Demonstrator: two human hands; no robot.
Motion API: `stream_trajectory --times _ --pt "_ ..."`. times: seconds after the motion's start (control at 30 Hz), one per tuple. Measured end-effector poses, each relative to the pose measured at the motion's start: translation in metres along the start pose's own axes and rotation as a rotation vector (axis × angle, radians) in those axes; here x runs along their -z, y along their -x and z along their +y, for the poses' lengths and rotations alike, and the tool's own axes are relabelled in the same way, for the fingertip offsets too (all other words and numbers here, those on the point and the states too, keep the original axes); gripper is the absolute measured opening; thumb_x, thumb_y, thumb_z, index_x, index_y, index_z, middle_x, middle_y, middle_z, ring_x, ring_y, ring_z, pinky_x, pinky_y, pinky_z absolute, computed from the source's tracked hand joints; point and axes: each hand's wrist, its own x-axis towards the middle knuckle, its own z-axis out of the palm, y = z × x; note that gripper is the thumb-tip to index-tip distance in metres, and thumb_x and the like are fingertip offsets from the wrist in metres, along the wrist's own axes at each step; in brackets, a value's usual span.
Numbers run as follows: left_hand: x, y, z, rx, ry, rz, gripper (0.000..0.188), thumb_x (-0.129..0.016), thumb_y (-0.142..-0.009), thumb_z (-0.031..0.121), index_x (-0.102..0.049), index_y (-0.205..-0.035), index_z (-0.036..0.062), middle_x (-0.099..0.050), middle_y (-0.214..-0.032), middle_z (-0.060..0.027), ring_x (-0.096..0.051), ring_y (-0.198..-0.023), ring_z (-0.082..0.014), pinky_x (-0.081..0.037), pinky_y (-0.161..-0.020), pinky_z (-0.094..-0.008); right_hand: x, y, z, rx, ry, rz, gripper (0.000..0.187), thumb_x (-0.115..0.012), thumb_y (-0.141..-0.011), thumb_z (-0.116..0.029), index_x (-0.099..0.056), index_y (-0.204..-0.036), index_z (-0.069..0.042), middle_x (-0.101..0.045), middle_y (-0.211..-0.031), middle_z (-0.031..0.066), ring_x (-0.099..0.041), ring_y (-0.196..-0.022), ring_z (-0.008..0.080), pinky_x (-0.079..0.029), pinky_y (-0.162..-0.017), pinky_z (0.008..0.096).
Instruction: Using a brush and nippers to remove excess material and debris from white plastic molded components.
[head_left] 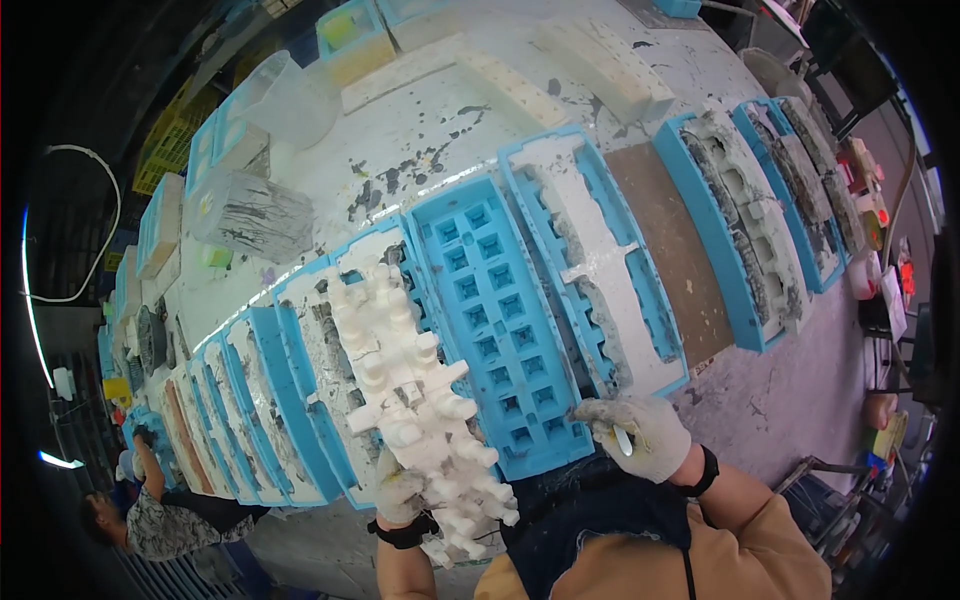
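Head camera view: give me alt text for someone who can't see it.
A gloved left hand holds a knobbly white casting at a worktable lined with blue moulds, one showing rows of square pits. The gloved right hand grips a small white-ended object.

No legible lettering, labels, numbers or signs.

A long, knobbly off-white casting (405,375), studded with rounded stubs and blocky arms, is held slanted by its nearer part in the gloved left hand (398,492). Part of the left edge of a long blue mould (495,325) is hidden by it. The mould is laid open side up, its floor marked by paired square pits. A slim white tool (623,440), mostly hidden, is gripped in the gloved right hand (645,432) near the mould's near right corner.
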Motion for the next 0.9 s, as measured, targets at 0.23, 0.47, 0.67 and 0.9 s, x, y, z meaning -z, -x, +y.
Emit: stream_trajectory --times 0.23,0.47,0.67,0.9 --pt "-0.016 0.013 -0.001 0.012 -0.078 -0.013 0.091 -0.072 -0.071 0.011 -0.03 -0.151 -0.0034 -0.057 -0.133 -0.0204 -0.064 -0.113 -0.033 -0.057 -0.094 -0.0445 0.002 0.016 0.004 -0.007 -0.078 0.035 0.028 -0.069 -0.084 -0.008 -0.071 -0.112 -0.014 -0.072 -0.089 0.0073 -0.068 -0.078 0.029 -0.054 -0.068 0.0373" --pt "-0.039 0.03 0.003 -0.031 -0.135 -0.023 0.092 -0.072 -0.071 0.011 -0.03 -0.151 -0.0033 -0.058 -0.133 -0.0203 -0.064 -0.113 -0.0331 -0.056 -0.094 -0.0446 0.007 0.025 0.004 0.026 -0.074 0.04 0.027 -0.068 -0.085 -0.009 -0.071 -0.112 -0.014 -0.073 -0.092 0.0073 -0.069 -0.078 0.0285 -0.055 -0.068 0.0366" --pt "-0.054 0.039 0.007 -0.124 -0.125 -0.023 0.085 -0.068 -0.073 0.011 -0.032 -0.148 -0.0063 -0.06 -0.129 -0.0217 -0.066 -0.111 -0.0326 -0.057 -0.093 -0.0449 0.008 0.031 0.007 0.054 -0.056 0.07 0.027 -0.068 -0.086 -0.009 -0.07 -0.112 -0.014 -0.073 -0.093 0.0075 -0.069 -0.078 0.0281 -0.055 -0.068 0.037" --pt "-0.06 0.045 0.006 -0.206 -0.108 -0.018 0.079 -0.064 -0.075 0.012 -0.035 -0.145 -0.0093 -0.061 -0.125 -0.0231 -0.067 -0.108 -0.0322 -0.057 -0.093 -0.0452 0.015 0.035 0.009 0.06 -0.082 0.084 0.026 -0.067 -0.086 -0.007 -0.07 -0.111 -0.012 -0.074 -0.096 0.008 -0.07 -0.08 0.0283 -0.055 -0.07 0.0365"
